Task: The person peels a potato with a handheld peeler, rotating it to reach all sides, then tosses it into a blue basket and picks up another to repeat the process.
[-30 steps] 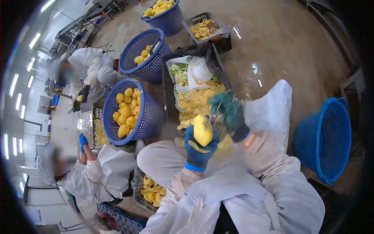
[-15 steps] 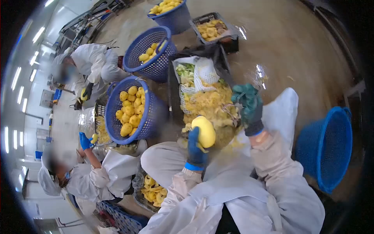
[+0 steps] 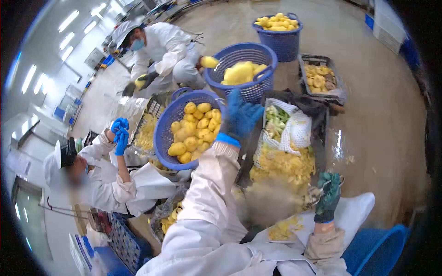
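Note:
My left hand [image 3: 240, 112], in a blue glove, stretches forward with its fingers spread and nothing in the palm. It is between the basket of unpeeled potatoes [image 3: 189, 133] and a farther blue basket [image 3: 216, 89]. Smooth peeled potatoes [image 3: 241, 73] show in or just over that farther basket, somewhat blurred. My right hand [image 3: 328, 195], in a green glove, is closed around a metal peeler [image 3: 314, 195] above my lap. Below and beside it lies a crate heaped with yellow peelings [image 3: 285, 165], with white foam netting [image 3: 297, 131] and green scraps at its far end.
Another basket of peeled potatoes [image 3: 278, 23] and a black crate of potato pieces [image 3: 320, 78] stand farther off. Two co-workers in white [image 3: 170, 50] sit at the left. A blue basket [image 3: 375, 250] is at my lower right. The floor [image 3: 368, 115] looks wet.
My left hand has moved forward from over the peelings and let go of the peeled potato. My right hand still holds the peeler. The view has turned left.

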